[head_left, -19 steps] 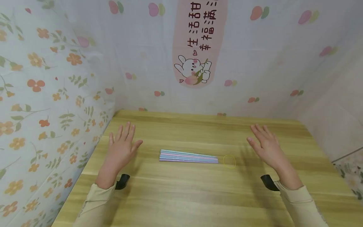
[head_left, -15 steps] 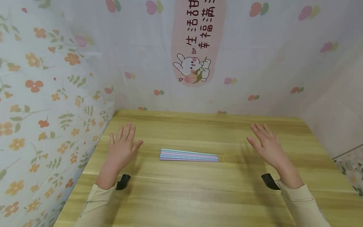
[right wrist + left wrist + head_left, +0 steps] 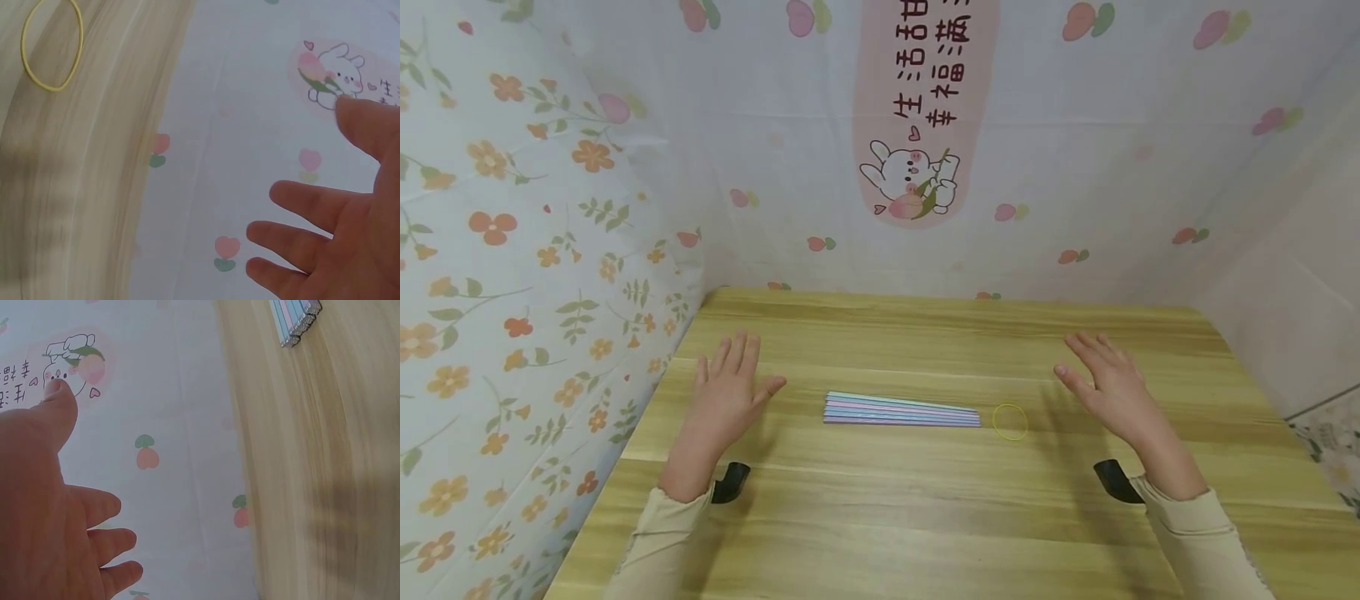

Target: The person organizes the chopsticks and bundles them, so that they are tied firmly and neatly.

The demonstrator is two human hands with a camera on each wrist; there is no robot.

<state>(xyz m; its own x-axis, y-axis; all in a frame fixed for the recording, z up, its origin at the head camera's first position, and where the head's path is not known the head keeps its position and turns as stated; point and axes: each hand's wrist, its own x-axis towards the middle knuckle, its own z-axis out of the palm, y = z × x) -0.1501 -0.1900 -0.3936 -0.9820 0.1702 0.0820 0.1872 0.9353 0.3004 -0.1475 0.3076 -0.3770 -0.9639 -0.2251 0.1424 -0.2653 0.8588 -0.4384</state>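
Observation:
Several slim pastel sticks (image 3: 901, 411) in blue, pink and purple lie side by side on the wooden table, fanned slightly at their left end. Just past their right end lies a thin yellow rubber band (image 3: 995, 421), a loose loop. My left hand (image 3: 722, 408) hovers left of the sticks, fingers extended and thumb spread, touching nothing. To the right of the rubber band, my right hand (image 3: 1112, 400) is held the same way, apart from everything. The left wrist view shows the stick ends (image 3: 294, 337); the right wrist view shows the rubber band (image 3: 53, 89) at top left.
The wooden table (image 3: 887, 517) meets a white printed cloth (image 3: 775, 167) hanging along its back edge. A floral cloth (image 3: 550, 317) hangs at the left side. A black curved piece sits at each wrist, left (image 3: 731, 483) and right (image 3: 1117, 482).
My left hand has shifted slightly right and nearer to me. The right hand is almost still, and the sticks and rubber band stay where they lie. The head view has tilted a little.

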